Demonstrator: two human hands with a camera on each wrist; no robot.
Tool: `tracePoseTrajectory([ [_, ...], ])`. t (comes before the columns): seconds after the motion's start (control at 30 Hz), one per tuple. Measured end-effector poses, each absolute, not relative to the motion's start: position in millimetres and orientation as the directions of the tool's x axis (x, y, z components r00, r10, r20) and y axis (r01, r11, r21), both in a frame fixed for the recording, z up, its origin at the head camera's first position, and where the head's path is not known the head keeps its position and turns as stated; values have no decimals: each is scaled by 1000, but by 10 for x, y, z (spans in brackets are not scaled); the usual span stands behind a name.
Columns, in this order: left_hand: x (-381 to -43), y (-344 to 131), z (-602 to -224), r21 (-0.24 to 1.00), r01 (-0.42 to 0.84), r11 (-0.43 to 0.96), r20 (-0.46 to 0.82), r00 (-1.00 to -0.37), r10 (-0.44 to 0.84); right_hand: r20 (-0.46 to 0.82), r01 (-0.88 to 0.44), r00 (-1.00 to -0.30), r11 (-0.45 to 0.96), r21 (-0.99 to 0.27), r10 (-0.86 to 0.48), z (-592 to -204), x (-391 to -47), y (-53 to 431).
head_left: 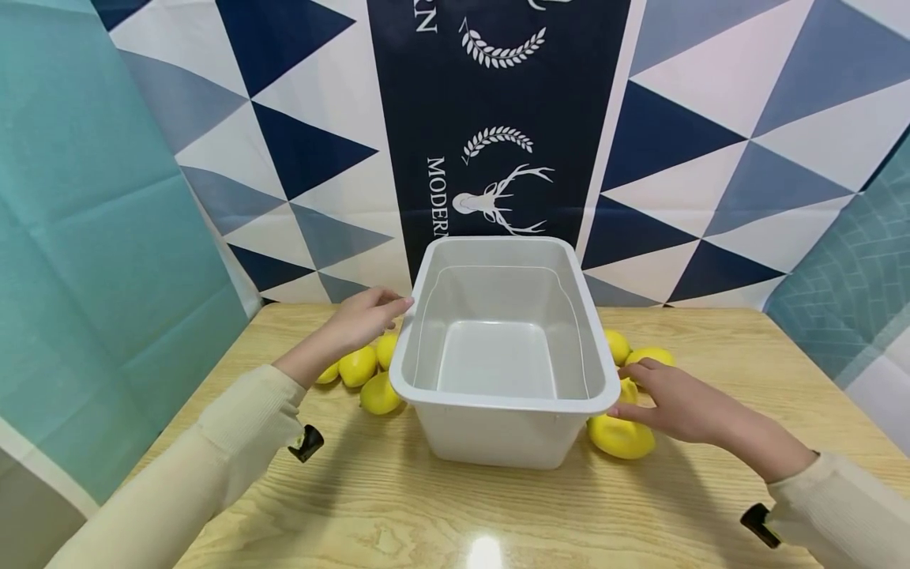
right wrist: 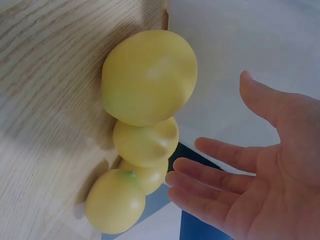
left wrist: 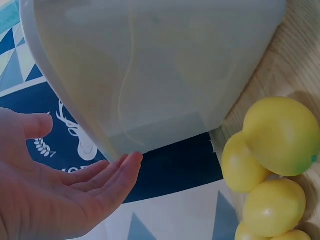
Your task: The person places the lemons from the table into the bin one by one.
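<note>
- Wood-grain tabletop (head_left: 441,514) up front, pale, with a bright glare spot close to the near edge.
- Next back is the grey bin (head_left: 498,435), dead centre. Looks like plastic: smooth walls, rolled rim, rounded corners, nothing in it that I can see. Its long side seems to run near to far, so the two long rims face left and right.
- This is the bit that matters imo: the bin sits right between the hands, one per long side. Right hand (head_left: 671,401) is by the near part of the right rim, fingers and thumb spread apart, not wrapped round anything.
- Yellow lemons on the right (head_left: 622,437) are bunched between that hand and the bin wall, so they crowd that side a bit.
- More lemons on the left (head_left: 380,393), clustered just beside the left wall.
- Left hand (head_left: 362,320) is further back along the left rim, fingers loose and thumb apart, no grip there either. Fingertips are right by the rim; can't tell if they're touching. Neither hand looks clearly closer.
- Far end of the bin stands in front of the blue-and-white backdrop (head_left: 327,63).
</note>
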State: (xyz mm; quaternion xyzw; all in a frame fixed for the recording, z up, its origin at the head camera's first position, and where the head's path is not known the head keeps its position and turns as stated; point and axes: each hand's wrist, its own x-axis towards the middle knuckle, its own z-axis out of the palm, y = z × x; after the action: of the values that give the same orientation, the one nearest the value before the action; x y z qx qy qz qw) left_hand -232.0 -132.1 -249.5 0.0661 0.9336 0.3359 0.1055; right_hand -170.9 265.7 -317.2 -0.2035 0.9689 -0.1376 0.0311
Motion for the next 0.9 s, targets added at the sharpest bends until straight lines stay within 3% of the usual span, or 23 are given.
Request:
tracePoseTrajectory([
  [0.23, -2395, -1296, -2437, 738, -15, 675, -195, -962, 192, -32, -384, -912, 879, -283, -408, -3147, -1728, 2630],
  [0.9, -2563, -1267, -2408, 853, -187, 488, -333, -914, 233, -123, -373, -896, 873, -313, -427, -3066, -1715, 2600],
])
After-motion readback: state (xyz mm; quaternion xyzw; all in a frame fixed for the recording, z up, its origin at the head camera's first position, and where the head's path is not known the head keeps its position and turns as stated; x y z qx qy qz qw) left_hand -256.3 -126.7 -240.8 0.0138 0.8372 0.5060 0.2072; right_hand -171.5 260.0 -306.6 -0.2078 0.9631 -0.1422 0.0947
